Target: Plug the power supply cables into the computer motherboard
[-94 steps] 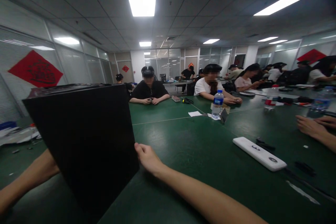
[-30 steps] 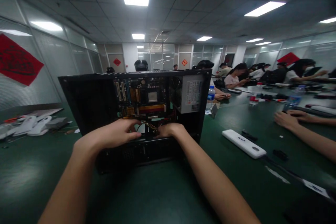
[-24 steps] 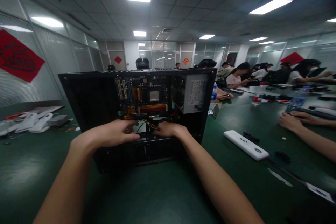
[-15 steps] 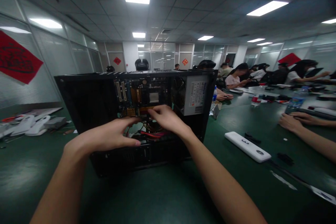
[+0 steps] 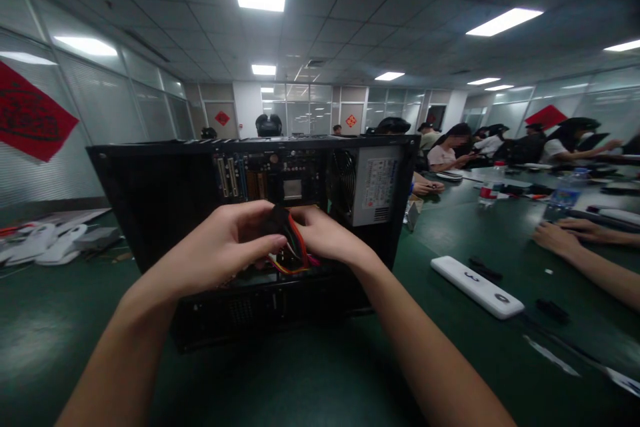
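An open black computer case (image 5: pixel 260 287) stands on the table, its inside facing me. Within it are a motherboard (image 5: pixel 293 190) and, at upper right, a grey power supply (image 5: pixel 379 188) with a fan. My left hand (image 5: pixel 225 240) is closed round a bundle of black, red and yellow cables (image 5: pixel 296 247), thumb on the near side. From the other side my right hand (image 5: pixel 327 235) is closed at the same bundle; the cables partly hide its fingertips. Both hands are at the case opening, below the motherboard's middle.
To the right on the green table (image 5: pixel 310 373) lies a white power strip (image 5: pixel 477 287) with small black pieces near it. Bottles (image 5: pixel 489 193) and a person's hands (image 5: pixel 565 237) are farther right. White devices (image 5: pixel 60 243) lie at the left.
The cable bundle has come up and toward me, out from the case's lower part. My left hand has closed on it, and my right hand has lowered slightly beside it.
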